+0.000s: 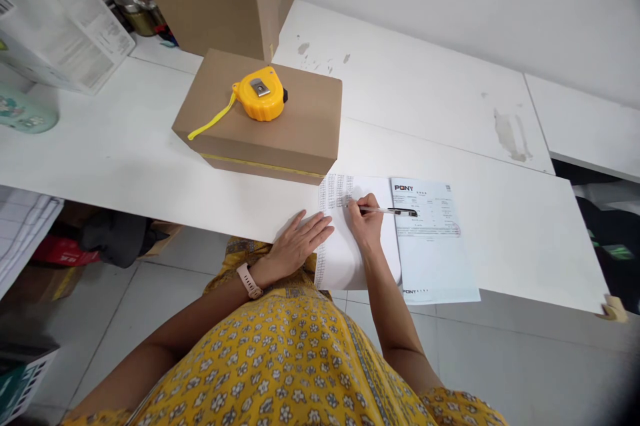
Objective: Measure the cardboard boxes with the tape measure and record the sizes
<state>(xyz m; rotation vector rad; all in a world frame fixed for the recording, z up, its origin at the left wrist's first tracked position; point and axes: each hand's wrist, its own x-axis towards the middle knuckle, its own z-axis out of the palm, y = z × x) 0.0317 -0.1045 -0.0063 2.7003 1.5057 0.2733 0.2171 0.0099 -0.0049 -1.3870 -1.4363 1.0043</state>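
My right hand (367, 221) is closed around a pen (393, 211), its tip on the written upper part of a white sheet (345, 259). Columns of small handwriting run along the top and left side of that sheet. Flat on the table, with fingers stretched out, my left hand (299, 243) touches the sheet's left edge. A printed page headed PONY (433, 263) lies just right of the sheet. Beyond my hands stands a closed brown box (310, 113), and a yellow tape measure (263, 96) with a yellow strap rests on top of it.
A larger cardboard box (215, 6) stands behind, against the wall. At the left are a white printed carton (60, 19) and a pale green bottle (25, 109). The white table (510, 233) ends at the right with a wooden-coloured clip (613, 309) on its corner.
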